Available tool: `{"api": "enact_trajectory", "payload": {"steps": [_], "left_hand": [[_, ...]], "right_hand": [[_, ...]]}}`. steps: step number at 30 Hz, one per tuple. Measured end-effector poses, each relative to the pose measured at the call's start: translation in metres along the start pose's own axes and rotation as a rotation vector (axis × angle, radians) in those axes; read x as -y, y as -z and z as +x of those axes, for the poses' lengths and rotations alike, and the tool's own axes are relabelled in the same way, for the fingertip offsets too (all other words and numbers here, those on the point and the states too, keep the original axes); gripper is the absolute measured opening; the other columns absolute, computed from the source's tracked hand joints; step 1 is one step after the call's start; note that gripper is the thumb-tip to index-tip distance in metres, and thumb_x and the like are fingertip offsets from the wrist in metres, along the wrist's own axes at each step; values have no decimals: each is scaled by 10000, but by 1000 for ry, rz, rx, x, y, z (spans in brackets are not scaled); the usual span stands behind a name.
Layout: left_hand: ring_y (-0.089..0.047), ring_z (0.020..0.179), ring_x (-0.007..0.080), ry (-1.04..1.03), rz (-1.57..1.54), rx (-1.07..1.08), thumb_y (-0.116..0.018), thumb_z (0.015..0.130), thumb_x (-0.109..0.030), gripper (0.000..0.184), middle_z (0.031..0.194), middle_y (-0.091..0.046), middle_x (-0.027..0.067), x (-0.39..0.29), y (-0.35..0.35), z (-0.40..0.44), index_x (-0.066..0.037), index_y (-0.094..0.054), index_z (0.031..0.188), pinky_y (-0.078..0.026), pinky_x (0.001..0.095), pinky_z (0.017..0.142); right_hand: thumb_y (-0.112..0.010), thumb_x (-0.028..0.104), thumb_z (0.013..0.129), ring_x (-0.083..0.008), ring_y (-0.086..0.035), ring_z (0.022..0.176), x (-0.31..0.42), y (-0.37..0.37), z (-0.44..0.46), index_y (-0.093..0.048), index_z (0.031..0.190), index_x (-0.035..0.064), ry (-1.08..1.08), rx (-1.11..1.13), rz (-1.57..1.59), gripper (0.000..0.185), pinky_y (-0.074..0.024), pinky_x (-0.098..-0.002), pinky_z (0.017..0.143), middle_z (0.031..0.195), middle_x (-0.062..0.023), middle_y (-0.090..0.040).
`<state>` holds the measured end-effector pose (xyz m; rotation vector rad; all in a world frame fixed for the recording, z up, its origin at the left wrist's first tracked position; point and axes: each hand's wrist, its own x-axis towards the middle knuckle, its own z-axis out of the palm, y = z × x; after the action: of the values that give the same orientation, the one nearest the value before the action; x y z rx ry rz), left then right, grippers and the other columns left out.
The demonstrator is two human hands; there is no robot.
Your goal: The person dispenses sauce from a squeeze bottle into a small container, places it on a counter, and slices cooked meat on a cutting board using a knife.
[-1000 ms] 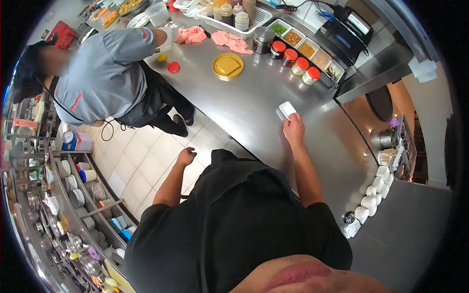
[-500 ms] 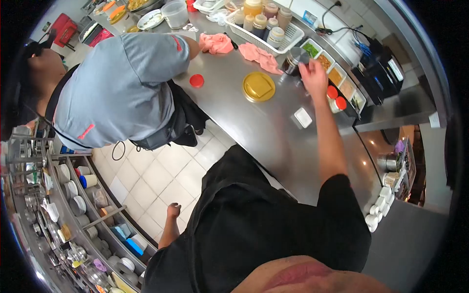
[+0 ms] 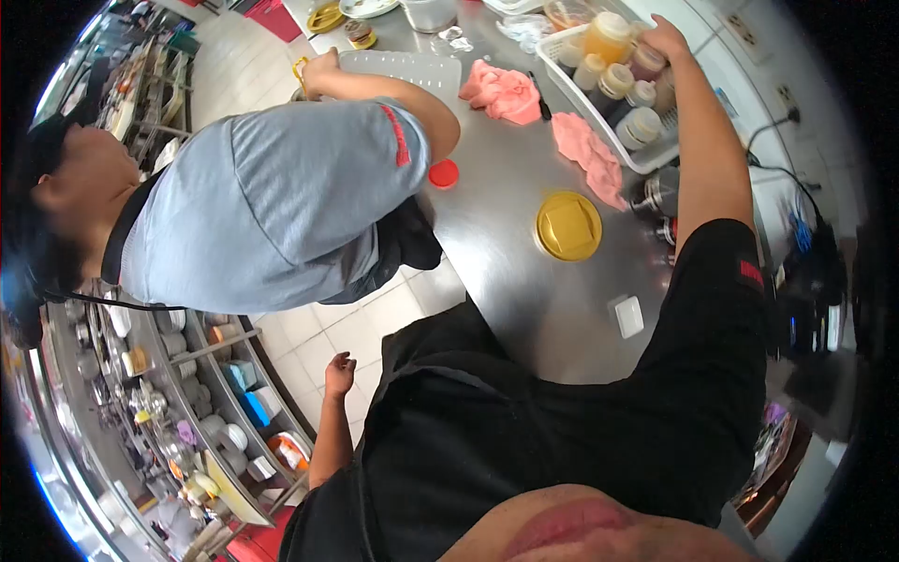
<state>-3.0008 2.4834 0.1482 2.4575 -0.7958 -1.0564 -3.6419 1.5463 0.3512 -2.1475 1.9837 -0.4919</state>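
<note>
My right hand (image 3: 665, 39) is stretched out over the white plastic basket (image 3: 639, 165). Its fingers are apart beside the squeeze bottles, nearest a brownish sauce bottle (image 3: 646, 62); whether they touch it is unclear. An orange sauce bottle (image 3: 609, 36) and several others stand in the basket. Under my right forearm, a dark-lidded jar (image 3: 663, 190) is partly hidden. My left hand (image 3: 339, 375) hangs low at my side above the floor, holding nothing, its fingers loosely apart.
On the steel counter (image 3: 506, 272) lie a gold lid (image 3: 569, 227), a red lid (image 3: 443, 174), a small white dish (image 3: 628, 317) and pink cloths (image 3: 588, 157). A co-worker in a grey shirt (image 3: 272, 206) stands left. Shelves with dishes (image 3: 211, 375) are behind.
My right hand has moved from the dark-lidded jar to the bottle basket. The view has shifted. The co-worker's forearm and a clear perforated tray have come into sight. My left hand's fingers have loosened.
</note>
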Motion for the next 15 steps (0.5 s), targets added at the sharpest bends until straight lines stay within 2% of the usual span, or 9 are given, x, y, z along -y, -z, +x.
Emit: {"api": "enact_trajectory", "payload": {"steps": [2,3,5,6,8,10,13,14,15], "left_hand": [[-724,972,268,51,129,37,-738,903,-223,413,1036,-759,187,15,1,-8,-11,-683,1253,-565,375,891],[-723,1008,308,98,166,71,-745,886,-260,444,1067,-757,199,16,3,-17,-24,-688,1258,-561,405,924],[-719,1061,327,105,209,151,-735,886,-279,459,1110,-752,215,32,5,-23,-22,-687,1264,-557,416,947],[-716,1087,338,170,237,155,-724,890,-296,467,1139,-745,226,21,7,-32,-25,-685,1268,-556,420,954],[-721,1076,345,132,233,156,-718,893,-305,462,1136,-746,226,27,8,-31,-28,-689,1262,-562,427,944],[-729,1046,340,116,224,139,-721,894,-305,456,1108,-753,218,23,8,-26,-28,-692,1256,-567,425,930],[-734,1015,328,56,210,116,-728,891,-296,447,1072,-759,209,20,8,-7,-30,-696,1249,-571,419,913],[-735,1007,325,37,226,109,-732,889,-291,443,1063,-760,206,11,9,-1,-31,-697,1246,-572,416,909],[-736,998,321,20,244,102,-735,888,-287,439,1054,-761,202,-2,12,5,-32,-698,1244,-573,414,905]], "right_hand": [[-791,266,691,-333,-604,1297,4,-20,20,-441,1543,54,21,107,-56,945,-487,-400,1082,1401,-227,-619],[-793,224,671,-332,-616,1278,6,-27,16,-442,1540,42,25,155,-105,955,-496,-398,1069,1386,-222,-630],[-827,193,611,-331,-653,1196,120,36,-69,-461,1504,18,-166,267,-76,981,-519,-401,1013,1321,-200,-662],[-827,214,614,-331,-659,1182,79,14,-33,-467,1492,16,-112,298,-124,970,-522,-405,1004,1312,-199,-665],[-828,270,624,-329,-667,1166,56,0,-15,-478,1475,24,-97,278,-154,952,-526,-408,995,1304,-200,-668],[-831,339,639,-324,-671,1161,59,6,-29,-487,1464,43,-183,179,-124,941,-526,-409,996,1305,-205,-667],[-820,414,670,-323,-681,1144,78,31,-73,-493,1461,76,-217,-110,-46,920,-527,-414,990,1281,-210,-677],[-844,430,683,-307,-687,1126,77,40,-77,-528,1438,100,-217,-163,-44,882,-527,-398,980,1279,-193,-686],[-776,348,716,-365,-681,1092,89,55,-95,-534,1338,80,-184,-269,2,719,-530,-440,951,1200,-229,-689]]}}
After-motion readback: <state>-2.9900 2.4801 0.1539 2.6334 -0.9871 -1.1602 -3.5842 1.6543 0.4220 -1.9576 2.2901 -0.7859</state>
